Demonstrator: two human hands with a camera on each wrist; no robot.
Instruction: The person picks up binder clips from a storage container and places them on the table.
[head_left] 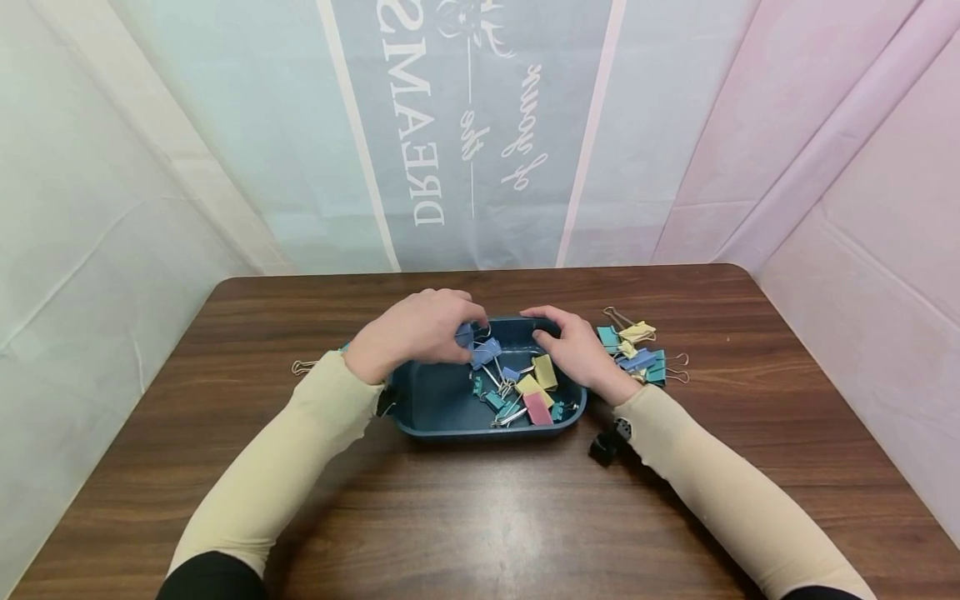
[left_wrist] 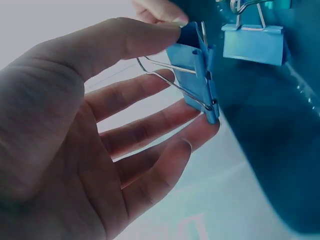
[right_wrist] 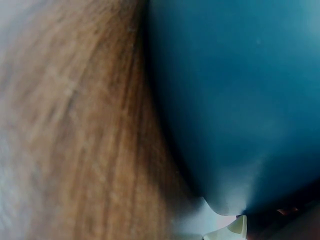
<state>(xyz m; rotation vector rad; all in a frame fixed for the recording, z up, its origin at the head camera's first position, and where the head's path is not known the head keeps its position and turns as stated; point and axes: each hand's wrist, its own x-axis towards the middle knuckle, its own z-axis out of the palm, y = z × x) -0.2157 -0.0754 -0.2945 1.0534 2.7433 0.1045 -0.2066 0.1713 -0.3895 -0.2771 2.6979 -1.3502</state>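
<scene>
Near the centre of the head view, our left hand is pinching a blue binder clip between thumb and fingers; our right hand, right of centre, is gripping the rim of the blue tray; coloured clips are lying inside it; a loose pile is sitting farther right.

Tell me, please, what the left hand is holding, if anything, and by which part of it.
The left hand holds a blue clip by its body, between thumb and fingers.
</scene>
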